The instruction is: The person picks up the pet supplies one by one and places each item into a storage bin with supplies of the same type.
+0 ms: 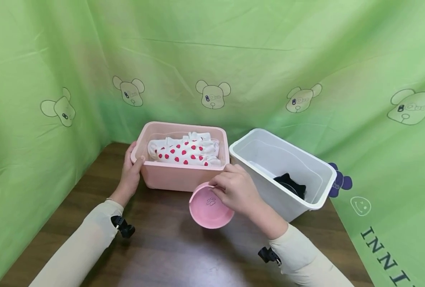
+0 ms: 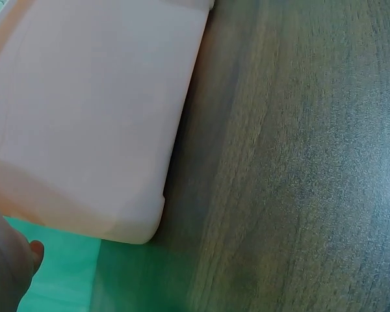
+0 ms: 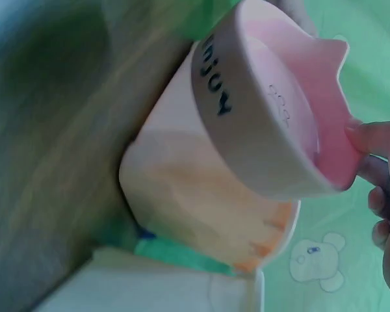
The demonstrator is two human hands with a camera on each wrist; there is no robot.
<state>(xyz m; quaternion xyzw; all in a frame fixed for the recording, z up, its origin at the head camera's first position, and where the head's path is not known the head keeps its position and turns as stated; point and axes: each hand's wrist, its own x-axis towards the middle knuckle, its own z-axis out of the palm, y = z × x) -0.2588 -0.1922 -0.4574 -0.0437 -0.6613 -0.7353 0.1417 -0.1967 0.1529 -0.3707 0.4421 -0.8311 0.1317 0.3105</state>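
My left hand grips the left end of a pink plastic bin at its rim, the thumb on the front corner. Inside that bin lies a white cloth garment with red strawberry-like prints. My right hand pinches the rim of a pink pet bowl, held tilted in front of the bin, above the table. In the right wrist view, the bowl shows a pointed ear on its rim and dark lettering outside. A paw print marks its inner base.
A white bin stands angled to the right of the pink one, with a black, pointed-edged object inside. Both stand on a dark wooden table. Green printed cloth hangs behind and at both sides.
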